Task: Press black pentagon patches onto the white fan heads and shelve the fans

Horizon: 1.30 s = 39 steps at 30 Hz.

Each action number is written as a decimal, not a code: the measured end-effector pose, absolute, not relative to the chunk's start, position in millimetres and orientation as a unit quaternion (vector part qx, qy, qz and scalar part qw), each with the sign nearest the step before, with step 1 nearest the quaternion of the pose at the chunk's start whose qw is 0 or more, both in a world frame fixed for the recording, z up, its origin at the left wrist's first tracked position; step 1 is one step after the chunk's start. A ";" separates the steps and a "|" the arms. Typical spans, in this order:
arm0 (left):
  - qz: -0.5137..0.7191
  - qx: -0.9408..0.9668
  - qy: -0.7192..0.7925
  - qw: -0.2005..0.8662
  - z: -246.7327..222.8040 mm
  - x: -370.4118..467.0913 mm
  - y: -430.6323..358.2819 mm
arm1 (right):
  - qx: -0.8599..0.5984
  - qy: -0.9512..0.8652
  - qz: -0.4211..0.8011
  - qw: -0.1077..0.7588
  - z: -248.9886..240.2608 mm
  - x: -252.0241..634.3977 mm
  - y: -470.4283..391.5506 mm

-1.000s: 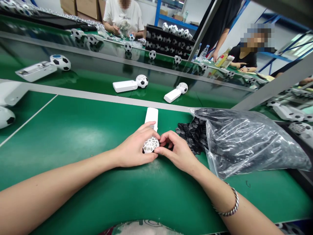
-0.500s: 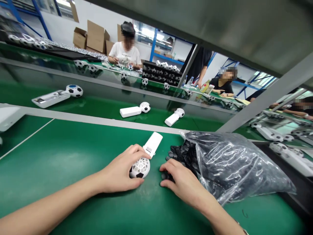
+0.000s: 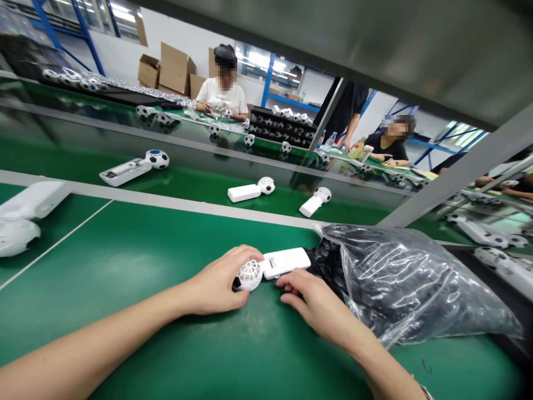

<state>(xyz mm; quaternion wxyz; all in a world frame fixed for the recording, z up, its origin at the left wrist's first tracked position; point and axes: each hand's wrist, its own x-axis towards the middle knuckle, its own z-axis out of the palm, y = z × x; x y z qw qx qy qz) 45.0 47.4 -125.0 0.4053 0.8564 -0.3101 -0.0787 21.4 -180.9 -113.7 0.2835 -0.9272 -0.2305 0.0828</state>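
My left hand (image 3: 222, 280) grips the round football-patterned head of a white device (image 3: 288, 262), its thumb and fingers around the ball. The device lies on the green tabletop, its flat handle pointing right. Just below the handle is my right hand (image 3: 310, 300), fingers curled; whatever is between its fingertips is hidden or too small to name. Small black pieces (image 3: 331, 261) spill from a clear plastic bag (image 3: 408, 283) to the right, partly behind the handle.
Three similar devices lie on the green belt beyond the grey rail (image 3: 187, 205); another white device (image 3: 35, 200) sits at the left edge. A slanted metal post (image 3: 437, 180) stands at the right. People sit across the line, near black trays (image 3: 283, 125) of football heads.
The held device has turned, its handle swinging from up-right to nearly level on the right. My right hand has shifted slightly to the right. The view has shifted, and the belt devices appear further right.
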 end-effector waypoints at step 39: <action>-0.022 0.850 -0.287 0.442 -130.9 42.0 38.3 | -0.837 -0.402 -0.049 0.368 -118.3 37.4 -143.1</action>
